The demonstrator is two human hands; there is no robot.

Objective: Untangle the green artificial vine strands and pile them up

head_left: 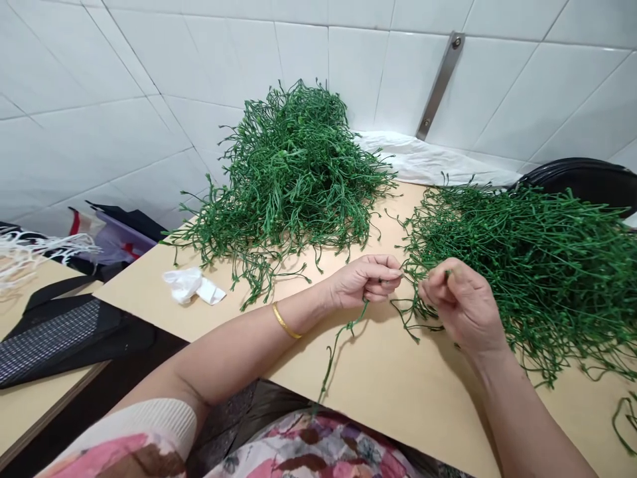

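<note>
Green cord strand (350, 325): hangs from the left hand, knotted along its length, lower end at the counter's near edge by the patterned clothing (308, 445).
Left hand (371, 279): thumb and fingers pinched closed on the strand.
Right hand (462, 302): curled closed just beside the left, a green cord end (448, 273) showing at the fingers; same strand or another, cannot tell.
Snag risk: right heap (547, 265) spreads close about the right hand; a sideways sweep could hook stray pieces.
Slip risk: cord looks thin; a slack pinch could lose it, and the trailing end may catch on clothing.
Spill risk: left heap (303, 166) stands tall and loose; a bump could shed strands.
Counter (398, 372): pale, smooth-looking, white crumpled scrap (192, 285) left of the hands.
Room: white tiled wall (223, 53) with metal bar (440, 86); white cords (44, 245) far left.
</note>
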